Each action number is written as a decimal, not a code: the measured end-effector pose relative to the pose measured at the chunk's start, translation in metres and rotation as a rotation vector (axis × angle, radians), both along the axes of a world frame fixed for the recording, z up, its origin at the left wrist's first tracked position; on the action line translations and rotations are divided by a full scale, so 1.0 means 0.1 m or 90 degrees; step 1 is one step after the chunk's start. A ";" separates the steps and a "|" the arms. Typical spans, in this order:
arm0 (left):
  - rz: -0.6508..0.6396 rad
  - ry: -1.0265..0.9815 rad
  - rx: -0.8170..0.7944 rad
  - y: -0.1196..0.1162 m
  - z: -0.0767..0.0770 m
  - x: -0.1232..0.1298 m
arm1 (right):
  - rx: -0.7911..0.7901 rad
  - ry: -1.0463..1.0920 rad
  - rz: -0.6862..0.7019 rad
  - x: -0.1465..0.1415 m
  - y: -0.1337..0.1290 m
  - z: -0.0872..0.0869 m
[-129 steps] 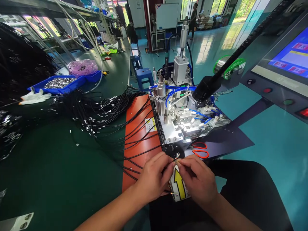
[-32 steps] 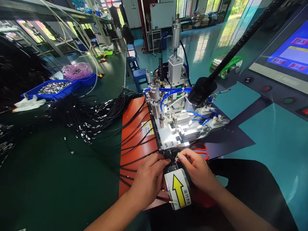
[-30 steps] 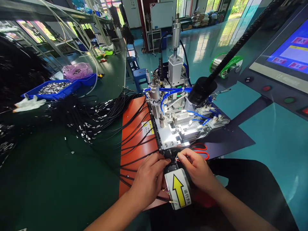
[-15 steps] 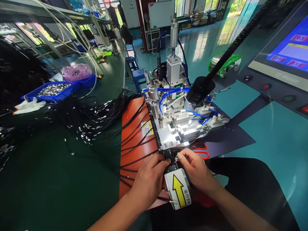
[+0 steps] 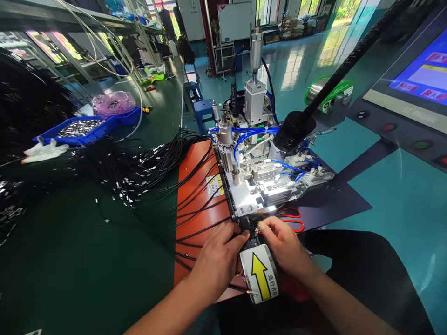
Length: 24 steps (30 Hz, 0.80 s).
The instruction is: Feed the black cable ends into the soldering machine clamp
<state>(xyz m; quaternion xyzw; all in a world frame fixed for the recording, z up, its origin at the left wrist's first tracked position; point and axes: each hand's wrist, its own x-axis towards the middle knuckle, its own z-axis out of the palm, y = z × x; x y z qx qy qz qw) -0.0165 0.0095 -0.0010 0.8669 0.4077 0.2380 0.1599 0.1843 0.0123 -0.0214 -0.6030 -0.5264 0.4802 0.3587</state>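
the left hand is touching the black track — whether gripping anything, i cannot tell — and the right hand is pinching fine wires there, just past the arrow sign. red-handled scissors are lying ahead, beside the machine; a blue stool is standing beyond.

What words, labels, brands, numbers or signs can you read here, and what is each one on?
"运行方向": on the white plate, beside a printed yellow arrow.
Yellow-and-white label on the orange board: characters too small to read.
Touchscreen: button text too blurred to read.
Panel strip below the screen: lettering too blurred to read.
Green spool: markings too small to read.
No number or brand is legible.
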 end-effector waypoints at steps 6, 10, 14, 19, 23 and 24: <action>-0.007 -0.014 0.014 0.00 0.04 0.02 | -0.004 -0.034 -0.017 0.15 -0.12 0.09; -0.002 -0.008 0.009 -0.01 0.03 0.02 | 0.016 -0.056 0.040 0.14 -0.18 0.20; 0.001 -0.008 0.006 -0.01 0.02 0.01 | 0.015 -0.096 0.032 0.09 -0.15 0.24; -0.003 -0.022 0.016 0.00 0.03 0.01 | 0.045 -0.111 0.033 0.09 -0.11 0.21; -0.002 -0.026 0.025 0.00 0.02 0.01 | 0.044 -0.119 0.040 0.09 -0.11 0.19; -0.001 -0.026 0.030 0.00 0.02 0.01 | 0.041 -0.123 0.041 0.09 -0.11 0.19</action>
